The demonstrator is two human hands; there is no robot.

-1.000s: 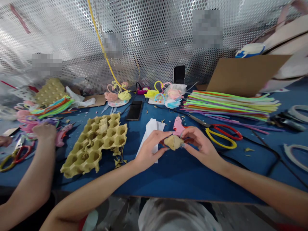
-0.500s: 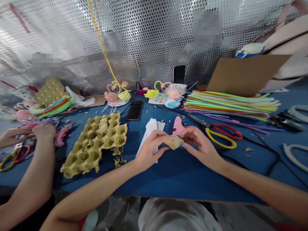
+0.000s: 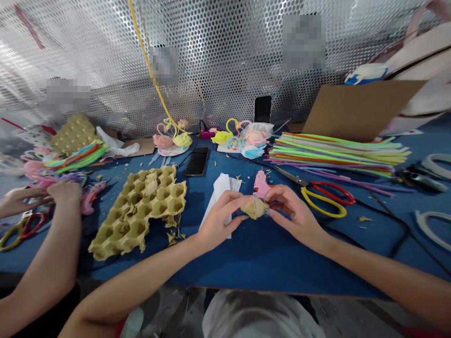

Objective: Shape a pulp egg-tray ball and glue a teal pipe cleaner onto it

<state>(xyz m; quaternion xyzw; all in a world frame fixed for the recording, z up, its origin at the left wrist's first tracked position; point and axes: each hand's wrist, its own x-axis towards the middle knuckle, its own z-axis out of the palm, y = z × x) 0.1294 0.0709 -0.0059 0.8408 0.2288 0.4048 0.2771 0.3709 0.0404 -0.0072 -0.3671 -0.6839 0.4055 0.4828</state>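
The left hand [image 3: 220, 218] and right hand [image 3: 294, 213] come together over the near middle of the blue table [image 3: 246, 263], the fingers of both pinched around a small cardboard piece [image 3: 255, 209] with only its width between them (it looks like a cup of egg tray, though fingertips partly hide it). Just beyond lies a pink glue gun [image 3: 261, 184]; scissors [image 3: 317, 193] lie right, an egg tray [image 3: 141, 206] left.

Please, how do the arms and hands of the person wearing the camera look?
Both arms are bare as far as they show: no sleeves, bracelets or watch. The left hand and right hand wear no gloves or visible rings. The right thumbnail looks grey-blue, perhaps polished.
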